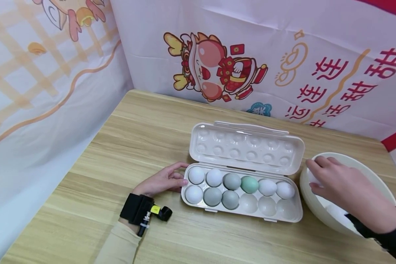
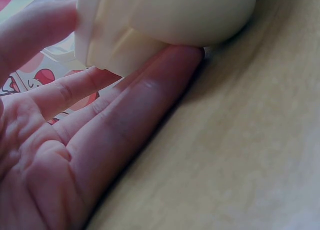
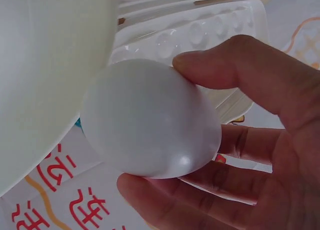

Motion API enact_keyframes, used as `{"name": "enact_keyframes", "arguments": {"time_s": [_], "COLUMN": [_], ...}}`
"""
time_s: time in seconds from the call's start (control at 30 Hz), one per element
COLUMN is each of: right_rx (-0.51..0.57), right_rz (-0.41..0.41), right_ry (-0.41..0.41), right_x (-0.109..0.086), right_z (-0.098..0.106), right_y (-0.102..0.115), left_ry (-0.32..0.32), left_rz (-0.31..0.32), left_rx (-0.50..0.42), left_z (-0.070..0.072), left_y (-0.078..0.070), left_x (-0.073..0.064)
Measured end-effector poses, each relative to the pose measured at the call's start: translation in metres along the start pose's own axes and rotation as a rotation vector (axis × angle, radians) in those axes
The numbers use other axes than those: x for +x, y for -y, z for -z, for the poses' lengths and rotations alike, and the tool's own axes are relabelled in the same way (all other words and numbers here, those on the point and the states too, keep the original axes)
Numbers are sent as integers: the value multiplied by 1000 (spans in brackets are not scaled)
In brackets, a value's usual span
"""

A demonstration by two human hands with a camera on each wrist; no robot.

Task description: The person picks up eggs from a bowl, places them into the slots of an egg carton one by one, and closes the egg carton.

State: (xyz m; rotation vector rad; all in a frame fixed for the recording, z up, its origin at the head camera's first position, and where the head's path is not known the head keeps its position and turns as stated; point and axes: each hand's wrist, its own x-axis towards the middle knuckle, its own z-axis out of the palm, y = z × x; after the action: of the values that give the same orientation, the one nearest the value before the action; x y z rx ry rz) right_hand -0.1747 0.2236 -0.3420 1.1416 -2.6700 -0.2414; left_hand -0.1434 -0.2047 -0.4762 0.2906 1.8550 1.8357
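Note:
A cream plastic egg box [image 1: 242, 205] lies with its lid [image 1: 245, 148] folded back. White, grey-blue and one green egg [image 1: 249, 184] sit in its cups; three hollows at the front right show bare plastic. My left hand [image 1: 166, 178] holds the box's left end, thumb at the rim and other fingers reaching under the side, as the left wrist view shows. Over the left rim of a cream bowl [image 1: 359, 159], my right hand [image 1: 338, 183] grips a white egg [image 3: 150, 120] between thumb and fingers. In the head view the hand mostly hides this egg.
More white eggs [image 1: 338, 214] lie in the bowl, partly behind the right forearm. The bowl stands close beside the box's right end. A printed cloth [image 1: 145, 22] hangs behind the wooden table [image 1: 118, 146], and another cloth [image 1: 36, 128] hangs along the left.

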Motion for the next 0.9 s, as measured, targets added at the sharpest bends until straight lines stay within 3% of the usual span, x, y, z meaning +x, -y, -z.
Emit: {"name": "enact_keyframes", "arguments": {"time_s": [0.2, 0.47, 0.7, 0.9], "right_rx": [9, 47, 106, 90], "right_rz": [21, 20, 9, 31], "right_ry": [-23, 83, 69, 28], "right_x": [7, 12, 14, 14], "right_z": [1, 2, -4, -10], "right_y": [12, 26, 37, 45], "left_ry": [4, -5, -8, -7], "left_rz": [-2, 1, 7, 7], "left_rx": [9, 6, 3, 0], "left_z": [0, 0, 0, -1], "left_y": [0, 0, -1, -1], "left_x": [0, 1, 0, -1]}}
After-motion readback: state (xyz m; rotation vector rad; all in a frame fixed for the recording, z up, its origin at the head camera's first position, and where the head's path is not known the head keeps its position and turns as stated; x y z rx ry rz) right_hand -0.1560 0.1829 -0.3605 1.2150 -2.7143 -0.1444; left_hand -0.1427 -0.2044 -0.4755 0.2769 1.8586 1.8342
